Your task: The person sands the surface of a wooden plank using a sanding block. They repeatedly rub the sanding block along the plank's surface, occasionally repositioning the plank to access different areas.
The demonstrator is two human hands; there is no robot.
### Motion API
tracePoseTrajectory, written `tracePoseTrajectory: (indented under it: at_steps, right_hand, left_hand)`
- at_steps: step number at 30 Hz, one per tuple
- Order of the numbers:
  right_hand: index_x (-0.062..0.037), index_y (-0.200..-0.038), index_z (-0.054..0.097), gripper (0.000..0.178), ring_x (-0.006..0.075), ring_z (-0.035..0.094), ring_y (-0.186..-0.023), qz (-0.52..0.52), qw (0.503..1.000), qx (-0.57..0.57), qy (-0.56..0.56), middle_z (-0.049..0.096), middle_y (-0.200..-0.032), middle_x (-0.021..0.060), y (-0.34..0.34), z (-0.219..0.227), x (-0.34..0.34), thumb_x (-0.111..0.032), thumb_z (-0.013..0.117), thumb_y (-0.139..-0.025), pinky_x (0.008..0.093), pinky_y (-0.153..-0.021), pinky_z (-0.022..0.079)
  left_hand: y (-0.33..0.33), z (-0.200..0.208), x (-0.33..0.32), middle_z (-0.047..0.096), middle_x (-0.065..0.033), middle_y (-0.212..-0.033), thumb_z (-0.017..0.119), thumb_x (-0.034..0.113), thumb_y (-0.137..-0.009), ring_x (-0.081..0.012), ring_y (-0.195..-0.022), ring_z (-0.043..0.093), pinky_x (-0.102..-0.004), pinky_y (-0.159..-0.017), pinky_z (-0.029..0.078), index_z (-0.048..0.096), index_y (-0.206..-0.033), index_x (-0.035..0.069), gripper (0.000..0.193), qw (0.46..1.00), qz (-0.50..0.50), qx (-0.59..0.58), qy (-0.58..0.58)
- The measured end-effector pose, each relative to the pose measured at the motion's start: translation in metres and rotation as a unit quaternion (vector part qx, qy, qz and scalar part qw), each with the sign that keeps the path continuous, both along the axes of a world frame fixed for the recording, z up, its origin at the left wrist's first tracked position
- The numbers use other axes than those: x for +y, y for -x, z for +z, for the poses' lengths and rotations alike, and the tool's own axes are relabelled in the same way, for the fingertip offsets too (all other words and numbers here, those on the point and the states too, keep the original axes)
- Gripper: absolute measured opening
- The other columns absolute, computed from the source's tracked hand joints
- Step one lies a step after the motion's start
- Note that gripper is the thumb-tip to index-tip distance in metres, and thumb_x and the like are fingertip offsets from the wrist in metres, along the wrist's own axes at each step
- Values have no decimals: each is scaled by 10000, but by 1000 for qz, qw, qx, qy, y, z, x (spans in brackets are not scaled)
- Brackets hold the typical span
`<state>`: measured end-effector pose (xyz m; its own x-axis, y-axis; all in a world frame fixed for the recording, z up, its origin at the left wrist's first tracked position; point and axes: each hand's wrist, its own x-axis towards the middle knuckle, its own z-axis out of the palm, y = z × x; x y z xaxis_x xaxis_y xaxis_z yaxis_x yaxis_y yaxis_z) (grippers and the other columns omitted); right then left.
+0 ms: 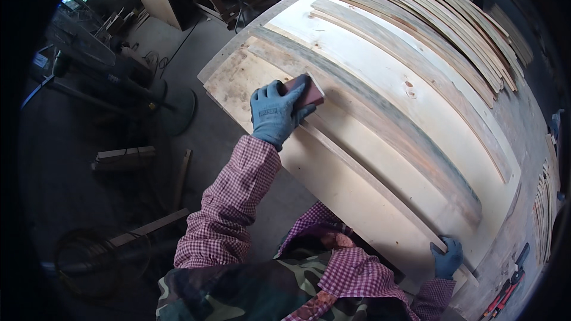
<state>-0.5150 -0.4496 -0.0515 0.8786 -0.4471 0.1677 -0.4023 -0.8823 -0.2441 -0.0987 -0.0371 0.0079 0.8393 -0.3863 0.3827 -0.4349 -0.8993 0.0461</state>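
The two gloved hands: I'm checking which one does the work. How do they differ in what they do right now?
The left hand is stretched far out, pressing a dark red sanding block on the boards. The right hand sits close to the body, gripping the near end of a thin wooden strip, with no tool. Both wear blue gloves below checked sleeves.

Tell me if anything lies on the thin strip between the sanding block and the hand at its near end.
Nothing visible does. The left hand presses the sanding block on the thin strip, whose top shows bare down to the right hand gripping its near end.
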Motion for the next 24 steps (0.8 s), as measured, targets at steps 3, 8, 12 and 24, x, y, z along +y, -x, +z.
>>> tracePoseTrajectory:
  at_steps: [3,8,12,24]
  right_hand:
    - [-149,-846,693,272,276,613,-819,6,1000,3,-6,629,-843,38,-8,1,0,-294,842,-671,413,-722,501]
    - [-140,-850,703,281,277,613,-802,8,1000,12,-7,631,-836,48,-10,8,0,-290,853,-665,412,-725,506]
    - [-138,-860,702,291,283,614,-804,5,998,27,-55,637,-846,50,-4,4,-9,-285,853,-658,417,-723,505]
    - [-172,-883,729,316,241,627,-815,-6,998,59,-9,642,-833,2,-12,9,-2,-364,861,-670,398,-744,513]
  left_hand:
    - [-45,11,23,642,-141,-1046,639,646,-866,-331,-912,631,-495,-849,462,540,-1419,357,631,980,170,100,-27]
    - [37,-8,-42,580,-104,-1009,719,553,-830,-287,-933,549,-473,-837,426,587,-1391,334,616,998,51,-30,-13]
    - [151,-16,-115,517,-181,-1328,682,596,-813,-355,-1191,515,-578,-1076,367,543,-1411,418,639,985,-147,32,87]
    - [-46,-4,38,651,-171,-1057,618,634,-897,-350,-917,633,-476,-812,507,559,-1421,366,591,991,108,57,-59]
